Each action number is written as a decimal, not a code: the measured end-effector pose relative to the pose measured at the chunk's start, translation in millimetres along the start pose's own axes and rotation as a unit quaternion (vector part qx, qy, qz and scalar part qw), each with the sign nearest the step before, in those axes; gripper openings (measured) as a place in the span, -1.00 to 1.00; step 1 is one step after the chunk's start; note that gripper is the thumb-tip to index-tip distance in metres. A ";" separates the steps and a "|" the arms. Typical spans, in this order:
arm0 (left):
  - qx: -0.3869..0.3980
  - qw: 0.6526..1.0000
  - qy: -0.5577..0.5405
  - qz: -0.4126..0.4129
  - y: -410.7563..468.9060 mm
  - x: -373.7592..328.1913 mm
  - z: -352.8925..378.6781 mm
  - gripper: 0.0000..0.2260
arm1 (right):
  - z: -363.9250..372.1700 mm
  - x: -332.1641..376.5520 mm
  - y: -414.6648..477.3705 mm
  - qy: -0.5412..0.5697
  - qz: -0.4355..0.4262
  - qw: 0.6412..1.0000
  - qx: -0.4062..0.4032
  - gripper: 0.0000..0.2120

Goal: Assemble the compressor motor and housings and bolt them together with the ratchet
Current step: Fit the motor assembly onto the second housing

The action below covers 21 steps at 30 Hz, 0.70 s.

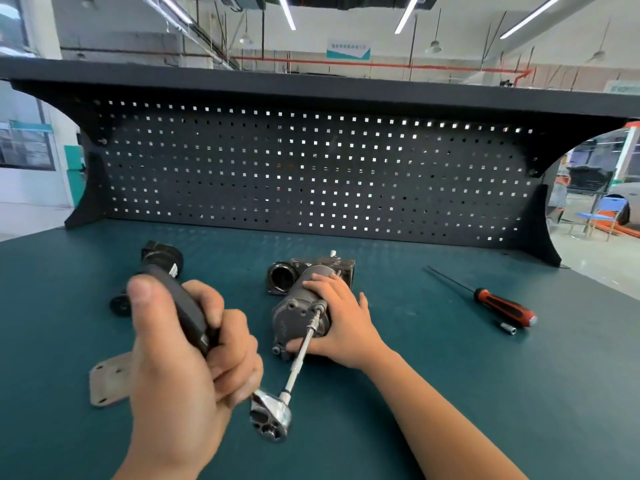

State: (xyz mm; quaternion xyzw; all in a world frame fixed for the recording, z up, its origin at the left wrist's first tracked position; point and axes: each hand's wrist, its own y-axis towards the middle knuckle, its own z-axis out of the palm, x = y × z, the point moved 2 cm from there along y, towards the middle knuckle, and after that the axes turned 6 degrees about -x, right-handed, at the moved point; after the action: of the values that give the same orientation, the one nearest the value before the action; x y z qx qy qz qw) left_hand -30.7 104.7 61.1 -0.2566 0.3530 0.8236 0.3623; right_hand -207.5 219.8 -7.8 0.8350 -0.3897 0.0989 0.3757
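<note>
Left hand [183,358] was wrapped round the black grip of the ratchet [270,419], thumb up along the handle, with the chrome head hanging low toward the camera. From the head a long extension bar [303,351] ran up and away to a bolt [319,308] on the end face of the compressor body [298,317]. Right hand [341,320] was clasped over the right flank of that body, fingers curled across the top and thumb underneath, steadying it where it lay on its side on the table [381,254]. Behind it sat a blocky housing [311,268] with a round port, apparently joined to the cylinder, though the joint was partly hidden. By the look of it the parts were already mated and bolting was under way. One fastener [276,349] showed at the lower corner; how many remained could not be told. Off to the left lay a black cylindrical component [161,263] and a flat metal plate [109,379], both unattached, so some fitting probably remained. Well to the right lay a red-handled screwdriver [502,306] with a loose socket [508,329] just beside it. A pegboard [311,174] stood at the back.
</note>
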 end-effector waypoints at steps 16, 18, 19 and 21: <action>0.404 0.858 0.294 0.121 -10.4 3.9 42.3 -0.78 | 0.4 -6.7 13.8 0.005 0.041 0.999 -0.034 -0.13; 0.379 0.878 0.271 0.113 -11.1 4.6 34.0 -0.77 | -1.3 -4.6 12.7 -0.024 0.039 0.999 -0.012 -0.10; 0.344 0.897 0.257 0.103 -10.3 4.0 25.2 -0.71 | -0.9 -3.6 11.8 -0.035 0.029 0.999 0.004 -0.11; 0.267 0.932 0.232 0.083 -7.2 1.6 6.8 -0.58 | 0.1 -2.9 10.9 -0.020 0.020 1.000 0.005 -0.17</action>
State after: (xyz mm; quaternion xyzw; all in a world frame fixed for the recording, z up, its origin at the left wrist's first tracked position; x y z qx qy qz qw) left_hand -27.2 114.0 61.4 -0.3039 0.6544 0.6435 0.2556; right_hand -217.3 217.0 -3.2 0.8305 -0.4138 0.0915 0.3616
